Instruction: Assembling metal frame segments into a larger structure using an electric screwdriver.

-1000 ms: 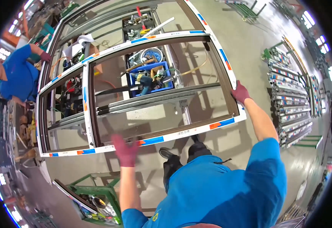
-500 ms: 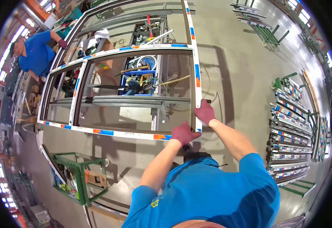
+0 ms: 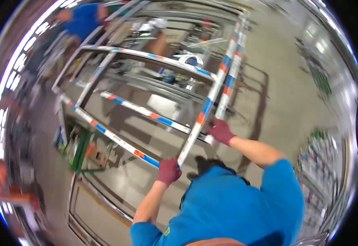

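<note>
A large rectangular frame (image 3: 121, 143), wrapped in white film with blue and orange print, is tilted up in front of me. My left hand (image 3: 169, 171), in a dark red glove, is closed round its near right corner. Under it lies a second frame (image 3: 146, 114) with the same film, its near corner apart from the upper one. My right hand (image 3: 221, 131), gloved alike, is at that lower corner with its fingers curled on the edge. Motion blur hides the exact fingertips. Crossbars divide the upper frame into several openings.
Grey metal rails (image 3: 146, 84) and tools show through the frame. At the left stands a green metal stand (image 3: 79, 152); another frame (image 3: 105, 201) lies below it. A person in blue (image 3: 84, 20) stands at the far left. Racks of wrapped profiles (image 3: 318, 168) stand at the right.
My left hand has moved left and nearer with the upper frame's corner, which has parted from the lower frame. My right hand has moved slightly down. The whole view has turned.
</note>
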Available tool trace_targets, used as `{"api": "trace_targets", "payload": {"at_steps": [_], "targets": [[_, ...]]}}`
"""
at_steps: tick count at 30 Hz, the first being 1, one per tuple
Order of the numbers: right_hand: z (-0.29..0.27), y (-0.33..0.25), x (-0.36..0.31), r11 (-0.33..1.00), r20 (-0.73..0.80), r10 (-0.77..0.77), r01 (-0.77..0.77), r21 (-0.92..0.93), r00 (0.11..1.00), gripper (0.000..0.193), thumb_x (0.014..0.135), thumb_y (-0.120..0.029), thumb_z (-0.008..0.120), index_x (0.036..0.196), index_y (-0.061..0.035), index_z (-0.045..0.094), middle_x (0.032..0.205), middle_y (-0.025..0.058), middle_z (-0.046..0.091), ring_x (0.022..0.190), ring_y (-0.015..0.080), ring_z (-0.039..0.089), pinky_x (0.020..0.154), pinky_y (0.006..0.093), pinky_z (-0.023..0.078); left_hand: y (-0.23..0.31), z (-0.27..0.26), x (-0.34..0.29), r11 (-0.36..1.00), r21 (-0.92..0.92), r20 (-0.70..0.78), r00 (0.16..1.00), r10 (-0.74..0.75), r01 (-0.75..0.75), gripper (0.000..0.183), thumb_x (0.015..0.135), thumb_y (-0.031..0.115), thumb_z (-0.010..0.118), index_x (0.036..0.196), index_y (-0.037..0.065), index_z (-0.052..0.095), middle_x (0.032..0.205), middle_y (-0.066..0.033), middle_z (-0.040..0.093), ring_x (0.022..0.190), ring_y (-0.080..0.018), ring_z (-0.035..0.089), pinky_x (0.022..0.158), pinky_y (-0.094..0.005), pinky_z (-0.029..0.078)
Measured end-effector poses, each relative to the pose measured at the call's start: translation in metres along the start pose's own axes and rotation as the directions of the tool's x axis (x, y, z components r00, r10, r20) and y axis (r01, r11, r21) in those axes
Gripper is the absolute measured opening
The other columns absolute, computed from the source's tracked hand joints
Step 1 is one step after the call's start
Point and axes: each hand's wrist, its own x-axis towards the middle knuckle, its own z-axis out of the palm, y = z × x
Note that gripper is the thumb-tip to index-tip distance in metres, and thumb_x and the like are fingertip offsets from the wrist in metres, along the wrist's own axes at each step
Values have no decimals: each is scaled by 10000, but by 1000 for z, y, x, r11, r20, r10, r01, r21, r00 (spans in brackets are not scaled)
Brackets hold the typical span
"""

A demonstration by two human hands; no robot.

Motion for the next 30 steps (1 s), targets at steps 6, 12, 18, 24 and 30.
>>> {"api": "trace_targets", "payload": {"at_steps": [6, 12, 18, 24, 30], "targets": [[-118, 47, 150, 455, 238, -599, 570, -683, 764, 886, 678, -392, 866, 1432, -64, 536, 1434, 226, 529, 1372, 415, 471, 1161, 541, 374, -25, -6, -129, 991, -46, 6, 992, -129, 129, 280, 683, 232, 736, 934, 111, 708, 902, -137, 690, 857, -367, 688, 781, -499, 542], [-43, 36, 193, 85, 651, -679, 917, -390, 340, 416, 745, -435, 822, 1023, -151, 698, 1026, 125, 655, 973, 363, 687, 776, 509, 560, -17, 7, -215, 916, 81, 77, 914, -398, 392, 240, 701, 192, 711, 913, 82, 726, 926, -161, 674, 922, -382, 677, 821, -488, 545], [-21, -62, 150, 37, 688, -707, 979, -199, 167, 383, 773, -390, 819, 1018, -125, 689, 1005, 138, 664, 927, 388, 682, 743, 521, 555, 1, 36, -287, 545, 153, -391, 557, -732, 824, 377, 859, 103, 623, 1229, 67, 690, 1402, -140, 582, 1446, -293, 442, 1271, -628, 144], [34, -150, 91, -105, 762, -647, 984, -142, 41, 381, 766, -361, 828, 965, -80, 665, 1001, 156, 688, 853, 422, 676, 718, 530, 536, 37, 39, -320, 38, -220, -477, -73, -876, 975, 826, 821, 334, 738, 1538, 71, 424, 1581, -211, 409, 1535, -400, 292, 1226, -652, 211], [113, -237, -12, -98, 699, -714, 994, -45, -38, 399, 804, -404, 807, 929, -46, 686, 955, 201, 695, 861, 459, 671, 719, 523, 521, 108, 155, -347, -38, -684, -429, -444, -787, 729, 840, 848, 373, 738, 1555, 70, 400, 1532, -223, 442, 1464, -412, 374, 1225, -542, 281]]}}
